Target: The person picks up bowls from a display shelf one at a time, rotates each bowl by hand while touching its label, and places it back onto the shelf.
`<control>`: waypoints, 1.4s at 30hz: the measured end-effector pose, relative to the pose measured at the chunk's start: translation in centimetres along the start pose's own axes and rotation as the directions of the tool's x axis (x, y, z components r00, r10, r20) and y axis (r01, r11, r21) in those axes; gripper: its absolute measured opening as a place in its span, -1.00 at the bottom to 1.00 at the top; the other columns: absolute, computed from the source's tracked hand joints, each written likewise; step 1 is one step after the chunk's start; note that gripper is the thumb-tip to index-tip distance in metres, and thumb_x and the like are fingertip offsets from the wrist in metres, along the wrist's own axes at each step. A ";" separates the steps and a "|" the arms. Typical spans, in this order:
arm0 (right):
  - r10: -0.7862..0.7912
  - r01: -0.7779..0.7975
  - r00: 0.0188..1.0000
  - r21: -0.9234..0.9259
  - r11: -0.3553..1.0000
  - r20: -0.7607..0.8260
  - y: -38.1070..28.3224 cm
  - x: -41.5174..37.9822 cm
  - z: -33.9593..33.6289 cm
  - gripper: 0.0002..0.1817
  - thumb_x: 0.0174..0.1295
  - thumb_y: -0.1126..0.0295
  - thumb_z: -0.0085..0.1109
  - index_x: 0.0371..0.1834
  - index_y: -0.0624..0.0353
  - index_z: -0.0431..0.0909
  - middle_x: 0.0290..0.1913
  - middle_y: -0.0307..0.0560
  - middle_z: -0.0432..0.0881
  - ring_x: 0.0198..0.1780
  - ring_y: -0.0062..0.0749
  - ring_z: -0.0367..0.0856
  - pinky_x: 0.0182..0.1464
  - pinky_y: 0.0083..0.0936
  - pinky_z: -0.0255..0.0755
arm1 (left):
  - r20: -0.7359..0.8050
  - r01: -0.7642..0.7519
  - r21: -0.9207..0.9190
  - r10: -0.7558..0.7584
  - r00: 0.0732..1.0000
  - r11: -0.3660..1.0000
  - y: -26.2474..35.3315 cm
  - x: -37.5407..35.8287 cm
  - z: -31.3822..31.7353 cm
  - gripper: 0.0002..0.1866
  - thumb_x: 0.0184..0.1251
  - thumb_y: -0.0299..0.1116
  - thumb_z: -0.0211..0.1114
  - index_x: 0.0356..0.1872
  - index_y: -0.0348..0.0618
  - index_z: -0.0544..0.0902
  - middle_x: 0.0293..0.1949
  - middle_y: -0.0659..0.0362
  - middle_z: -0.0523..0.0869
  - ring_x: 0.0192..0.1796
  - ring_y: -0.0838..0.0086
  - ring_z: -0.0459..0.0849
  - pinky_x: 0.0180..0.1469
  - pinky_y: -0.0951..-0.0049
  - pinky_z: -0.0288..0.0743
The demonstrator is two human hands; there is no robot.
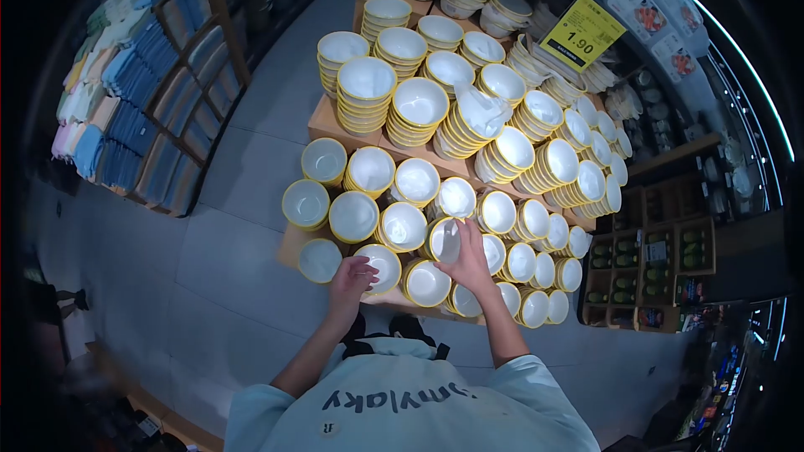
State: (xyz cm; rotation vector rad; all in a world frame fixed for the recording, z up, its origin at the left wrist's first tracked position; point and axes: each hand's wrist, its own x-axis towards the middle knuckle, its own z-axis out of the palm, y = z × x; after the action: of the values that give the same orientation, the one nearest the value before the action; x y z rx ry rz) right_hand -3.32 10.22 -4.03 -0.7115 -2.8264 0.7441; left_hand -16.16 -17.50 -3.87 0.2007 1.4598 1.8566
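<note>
My right hand (pixel 471 258) is closed on the rim of a white bowl with a yellow edge (pixel 443 238), thumb on the near side and fingers along the right side. This bowl tilts at the top of a stack in the front tier. My left hand (pixel 352 277) is loosely curled with nothing visible in it, its fingertips right at the left rim of another white bowl (pixel 381 267). Close around both hands stand more yellow-rimmed bowls, among them one (pixel 427 283) between them and one (pixel 320 260) at the left corner.
Stacked bowls fill a stepped wooden display (pixel 322 117), with a yellow price sign (pixel 584 32) at the back. A rack of folded towels (pixel 138 75) stands left across the grey floor (pixel 226 243). Crates of green goods (pixel 624 272) are at the right.
</note>
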 end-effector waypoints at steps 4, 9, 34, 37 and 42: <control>0.014 -0.014 1.000 -0.028 1.000 0.001 0.2 0.1 0.9 0.22 -0.19 0.22 0.74 0.57 0.22 0.14 0.55 0.41 0.14 0.57 0.33 0.14 0.59 0.01 0.16 | 0.024 0.001 -0.009 -0.001 1.000 1.000 0.7 0.0 -1.2 -0.67 0.49 -0.44 0.21 0.22 -0.17 0.51 -0.02 0.14 0.72 0.01 0.46 0.72 0.01 0.45 0.56; 0.049 -0.049 0.999 -0.041 0.998 -0.007 0.5 0.4 1.5 0.21 -0.19 0.23 0.73 0.57 0.23 0.16 0.55 0.42 0.14 0.57 0.34 0.15 0.58 0.01 0.17 | 0.060 0.026 -0.042 -0.023 0.998 0.999 0.7 -0.1 -1.8 -0.68 0.51 -0.46 0.21 0.22 -0.17 0.50 -0.01 0.17 0.71 0.00 0.51 0.70 0.00 0.48 0.55; 0.058 -0.061 0.996 -0.050 0.997 -0.064 0.4 0.5 1.5 0.05 0.03 0.12 0.62 0.57 0.21 0.22 0.58 0.39 0.10 0.60 0.33 0.09 0.58 0.04 0.12 | 0.115 -0.014 -0.038 0.019 0.993 0.999 0.0 0.5 -2.4 -0.71 0.53 -0.42 0.23 0.20 -0.15 0.50 -0.04 0.18 0.72 -0.02 0.54 0.71 -0.01 0.51 0.56; 0.060 -0.057 0.988 0.025 0.998 -0.144 0.3 0.6 1.9 -0.09 0.15 0.17 0.54 0.54 0.18 0.28 0.58 0.32 0.15 0.59 0.27 0.14 0.59 -0.03 0.13 | 0.136 -0.022 -0.045 0.028 0.990 0.999 0.1 0.4 -2.4 -0.71 0.53 -0.41 0.23 0.20 -0.14 0.50 -0.04 0.18 0.72 -0.02 0.54 0.71 -0.01 0.51 0.56; 0.067 -0.040 0.977 0.134 0.990 -0.201 -0.9 -0.2 1.7 -0.41 0.26 0.31 0.44 0.34 0.23 0.49 0.43 0.16 0.43 0.45 0.11 0.40 0.49 -0.14 0.32 | 0.120 -0.010 0.013 0.008 0.993 1.000 -0.3 0.3 -2.3 -0.77 0.53 -0.42 0.21 0.14 -0.13 0.57 -0.05 0.18 0.73 -0.05 0.51 0.72 -0.02 0.49 0.57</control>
State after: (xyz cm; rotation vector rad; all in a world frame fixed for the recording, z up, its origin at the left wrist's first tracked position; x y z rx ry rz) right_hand -3.94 8.65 -5.08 -0.7964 -2.5576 0.8040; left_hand -17.46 -19.10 -5.05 0.3206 1.3911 1.8099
